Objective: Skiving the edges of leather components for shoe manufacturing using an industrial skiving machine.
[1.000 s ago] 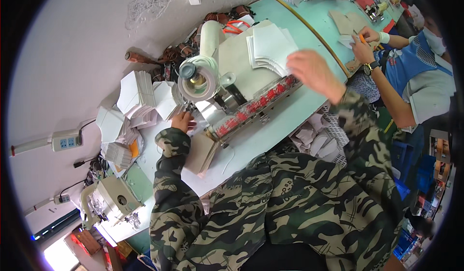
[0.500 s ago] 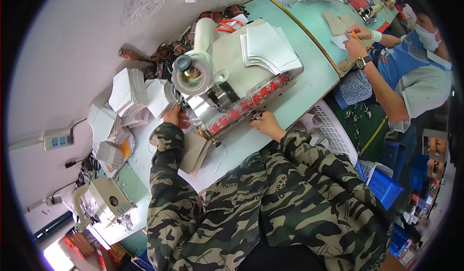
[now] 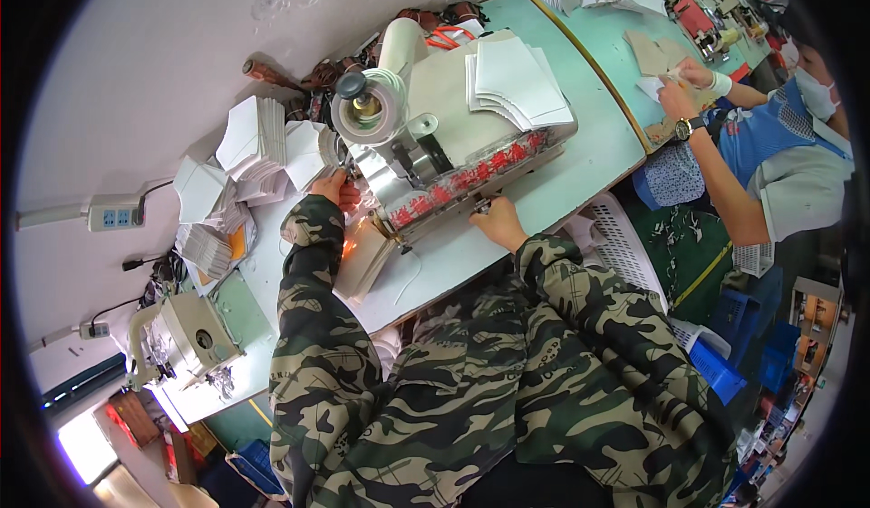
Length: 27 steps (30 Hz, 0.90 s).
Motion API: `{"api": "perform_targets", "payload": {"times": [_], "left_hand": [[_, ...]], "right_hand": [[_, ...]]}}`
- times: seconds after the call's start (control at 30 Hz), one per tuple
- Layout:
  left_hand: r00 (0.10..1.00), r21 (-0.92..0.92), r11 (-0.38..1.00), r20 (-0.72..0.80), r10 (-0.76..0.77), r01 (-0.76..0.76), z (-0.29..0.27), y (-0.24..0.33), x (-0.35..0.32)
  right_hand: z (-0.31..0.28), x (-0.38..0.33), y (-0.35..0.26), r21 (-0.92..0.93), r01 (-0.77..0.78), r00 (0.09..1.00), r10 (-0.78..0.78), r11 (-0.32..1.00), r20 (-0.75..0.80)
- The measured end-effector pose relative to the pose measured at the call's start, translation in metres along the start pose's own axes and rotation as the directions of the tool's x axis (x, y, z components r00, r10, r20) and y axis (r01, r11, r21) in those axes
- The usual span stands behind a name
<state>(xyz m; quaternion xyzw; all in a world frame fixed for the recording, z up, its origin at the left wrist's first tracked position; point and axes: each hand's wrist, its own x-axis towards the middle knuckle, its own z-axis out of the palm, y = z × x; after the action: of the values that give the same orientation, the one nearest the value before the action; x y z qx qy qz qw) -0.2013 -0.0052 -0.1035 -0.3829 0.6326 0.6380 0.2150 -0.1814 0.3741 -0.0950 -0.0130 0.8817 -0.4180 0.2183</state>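
Note:
A beige bench machine (image 3: 444,64), which looks like a skiving machine, stands in front of me with chipped red paint along its near edge. My left hand (image 3: 337,191) is at the machine's left end, below its round head; the fingers are curled, and what they grip is hidden. Bright orange sparks (image 3: 350,247) show just below that hand, over a stack of beige pieces (image 3: 367,259). My right hand (image 3: 500,223) pinches a small metal knob (image 3: 482,205) on the machine's near side. White cut sheets (image 3: 517,82) lie on top of the machine.
Stacks of white pieces (image 3: 254,141) stand left of the machine, against the wall. A second machine (image 3: 186,336) is farther left. At the right, a co-worker (image 3: 752,145) handles pale pieces. A white plastic basket (image 3: 625,250) sits below the table's right edge.
Orange sparks have appeared below my left hand. Both hands keep their places on the machine while the view shifts slightly. The co-worker's hands have come closer together, and the orange item no longer shows.

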Motion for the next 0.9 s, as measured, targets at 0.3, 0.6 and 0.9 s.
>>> {"api": "perform_targets", "payload": {"times": [0.3,0.6,0.9], "left_hand": [[0.909,0.588,0.727,0.032,0.416,-0.353,-0.022,0.002,-0.026],[0.875,0.934,0.013,0.329,0.356,-0.357,-0.013,-0.033,-0.150],[0.857,0.894,0.223,0.264,0.442,-0.390,-0.022,-0.035,-0.140]], "right_hand": [[-0.013,0.005,-0.010,0.252,-0.387,0.858,0.246,0.887,0.452],[-0.017,-0.006,-0.011,0.338,-0.274,0.939,0.174,0.900,0.297],[0.004,0.004,0.011,0.172,0.016,1.000,-0.015,0.985,-0.009]]}}
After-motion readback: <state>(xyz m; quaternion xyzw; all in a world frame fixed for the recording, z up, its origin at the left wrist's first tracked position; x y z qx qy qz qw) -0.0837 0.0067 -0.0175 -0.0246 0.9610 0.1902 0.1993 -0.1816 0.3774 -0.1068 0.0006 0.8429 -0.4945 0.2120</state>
